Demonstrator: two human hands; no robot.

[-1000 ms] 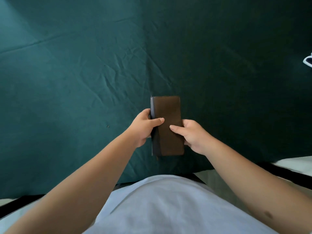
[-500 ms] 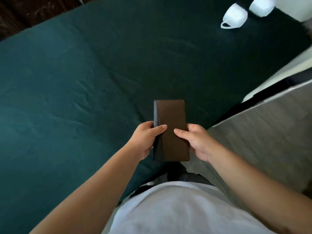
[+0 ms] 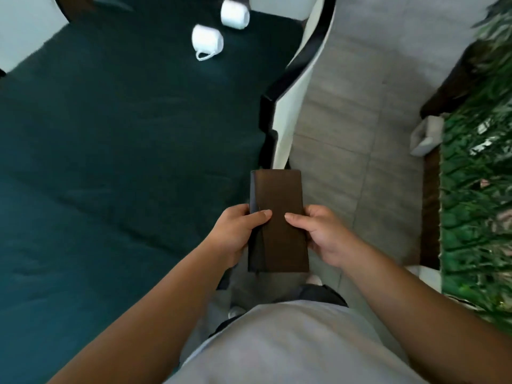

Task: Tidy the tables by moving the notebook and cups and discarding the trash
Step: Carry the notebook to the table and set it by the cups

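Brown leather-look cover facing up, the notebook (image 3: 278,221) is being carried at the centre of the view, lengthwise toward 12 o'clock, clear of any surface. The left hand (image 3: 232,237) is gripping its spine edge from 9 o'clock and the right hand (image 3: 323,234) is gripping the opposite edge from 3 o'clock; on each, the thumb is lying on the cover and the fingers are curling out of sight underneath, so both hands are closed around the book.

What is changing is the ground beneath it. A second ago the notebook was hovering over nothing but green cloth; half a second ago the corner of the bench was coming into sight at 3 o'clock; now the book is hanging past that edge, over the grey tiled floor (image 3: 357,112). The grip itself is looking the same throughout. I am reading this as the person turning away from the green bench (image 3: 116,139), now lying out at 9 to 11 o'clock, and walking the notebook to another spot that is not yet showing.

Farther off, at 11 o'clock, two white cups (image 3: 207,40) are lying on the cloth close beside one another, untouched, so that part of the tidying is still waiting. Green plants (image 3: 476,189) are filling the 3 o'clock side. No trash is showing here.
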